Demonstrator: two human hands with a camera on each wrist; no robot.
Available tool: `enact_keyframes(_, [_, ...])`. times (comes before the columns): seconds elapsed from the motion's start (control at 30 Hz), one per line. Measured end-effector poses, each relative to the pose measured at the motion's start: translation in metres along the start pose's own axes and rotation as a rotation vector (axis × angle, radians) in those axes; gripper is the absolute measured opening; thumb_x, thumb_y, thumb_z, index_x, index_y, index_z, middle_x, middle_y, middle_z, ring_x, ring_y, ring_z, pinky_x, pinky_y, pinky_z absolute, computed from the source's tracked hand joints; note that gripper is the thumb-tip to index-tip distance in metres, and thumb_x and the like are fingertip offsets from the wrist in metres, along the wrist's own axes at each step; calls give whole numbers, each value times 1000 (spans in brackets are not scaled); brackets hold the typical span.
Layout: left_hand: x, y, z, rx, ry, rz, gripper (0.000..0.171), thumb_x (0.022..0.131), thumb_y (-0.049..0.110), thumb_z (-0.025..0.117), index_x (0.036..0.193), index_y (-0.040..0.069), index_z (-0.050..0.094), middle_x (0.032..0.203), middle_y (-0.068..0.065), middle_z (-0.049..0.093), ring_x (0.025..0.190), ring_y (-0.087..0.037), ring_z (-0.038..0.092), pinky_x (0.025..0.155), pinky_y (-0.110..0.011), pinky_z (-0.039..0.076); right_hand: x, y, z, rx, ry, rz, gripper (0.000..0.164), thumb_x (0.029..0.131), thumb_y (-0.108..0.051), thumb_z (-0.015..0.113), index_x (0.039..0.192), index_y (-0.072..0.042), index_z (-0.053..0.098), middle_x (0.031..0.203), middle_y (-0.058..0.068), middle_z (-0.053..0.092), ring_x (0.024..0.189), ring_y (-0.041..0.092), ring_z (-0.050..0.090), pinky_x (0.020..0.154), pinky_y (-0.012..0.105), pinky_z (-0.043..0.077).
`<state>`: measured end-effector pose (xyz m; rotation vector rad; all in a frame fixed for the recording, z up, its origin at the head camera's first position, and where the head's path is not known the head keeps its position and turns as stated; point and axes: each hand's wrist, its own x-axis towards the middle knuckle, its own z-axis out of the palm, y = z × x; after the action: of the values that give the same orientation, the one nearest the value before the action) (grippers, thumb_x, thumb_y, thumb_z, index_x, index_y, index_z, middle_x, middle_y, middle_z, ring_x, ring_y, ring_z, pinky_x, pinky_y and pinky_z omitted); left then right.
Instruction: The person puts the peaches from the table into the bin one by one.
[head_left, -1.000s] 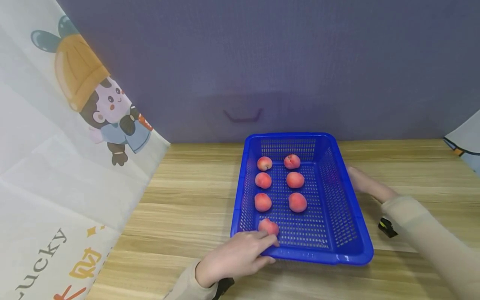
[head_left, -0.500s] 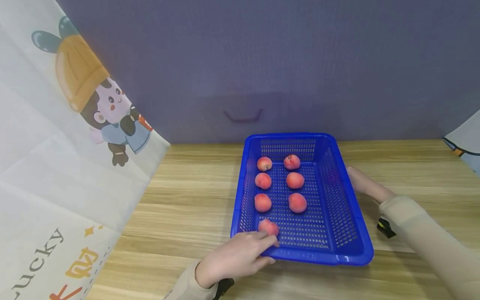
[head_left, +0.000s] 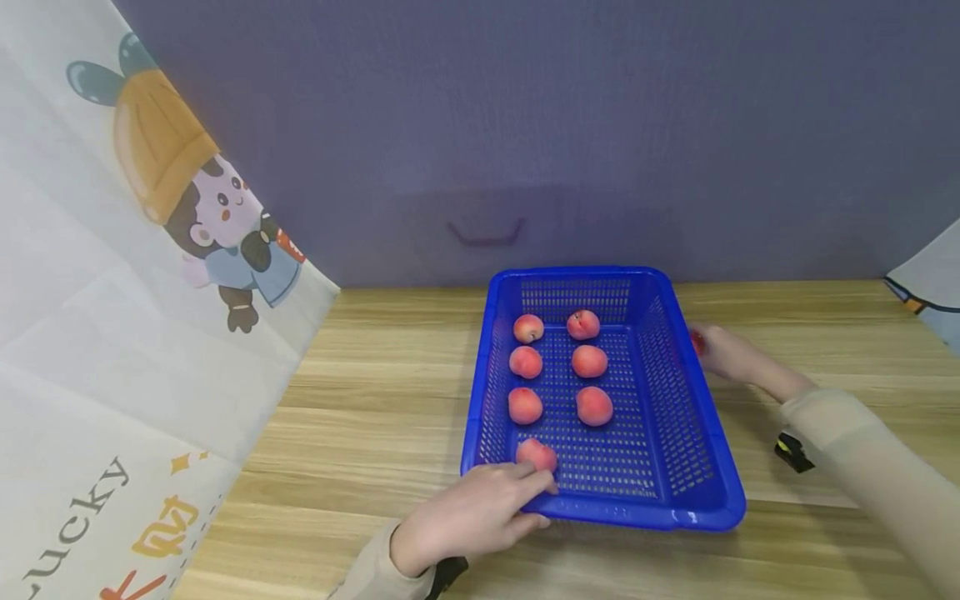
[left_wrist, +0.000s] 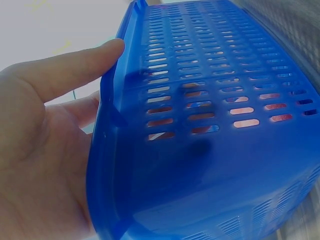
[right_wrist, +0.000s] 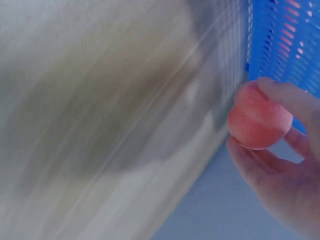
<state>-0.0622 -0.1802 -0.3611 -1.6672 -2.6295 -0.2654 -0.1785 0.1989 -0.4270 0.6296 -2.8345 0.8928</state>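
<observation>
A blue plastic basket (head_left: 712, 417) with slotted walls stands on the table. Inside lie several red-pink peaches (head_left: 595, 406) in two rows, the left row reaching to the near end. My left hand (head_left: 480, 512) grips the near rim at its left part, fingers over the edge close by the nearest peach (head_left: 537, 455); the left wrist view shows the thumb on the rim (left_wrist: 107, 85). Outside the basket's right wall, my right hand (head_left: 729, 354) holds another peach (right_wrist: 260, 117) between thumb and fingers, mostly hidden by the wall in the head view.
The wood-grain table (head_left: 375, 400) extends on both sides of the basket. Behind it rises a dark grey-blue panel (head_left: 337, 125). A white printed sheet (head_left: 75, 275) with a cartoon figure stands at the left, and another sheet (head_left: 933, 267) shows at the far right.
My right hand has shifted slightly right and away from the basket's wall, and a bit of red peach now shows at its fingers. The left hand stays on the rim.
</observation>
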Motion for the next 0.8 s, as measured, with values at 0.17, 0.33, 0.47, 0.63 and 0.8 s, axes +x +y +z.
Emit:
enact_keyframes(0.17, [0,0,0,-3,-2,-1,24,83,29,60,103,17,57,92,9,56,84,-3,56,74,-18,43,-1,-1,-11,-36,-5,38,45,66,1,68,103,18,50,88,26,58,79,35,56,67,43,44])
enact_keyframes(0.33, [0,0,0,-3,-3,-1,24,82,29,60,103,17,57,92,9,56,83,-3,56,73,-17,43,0,-4,-22,-85,10,30,45,65,0,71,103,15,53,91,28,59,82,39,56,69,48,44])
enact_keyframes(0.47, [0,0,0,1,0,-1,25,82,29,60,103,17,57,92,9,57,83,-3,56,73,-17,43,2,-7,-32,-123,17,28,46,63,1,70,103,15,53,91,29,58,82,40,56,68,49,44])
enact_keyframes(0.63, [0,1,0,3,4,3,25,82,29,60,103,17,57,91,9,57,83,-3,56,72,-17,43,3,-11,-46,-155,4,53,47,64,-1,72,104,15,53,91,29,58,81,39,56,66,47,46])
enact_keyframes(0.8, [0,1,0,0,0,1,25,82,29,60,103,17,57,90,9,57,82,-3,56,71,-17,43,4,-18,-60,-205,10,39,47,64,-4,73,103,13,53,90,28,57,78,37,56,63,45,46])
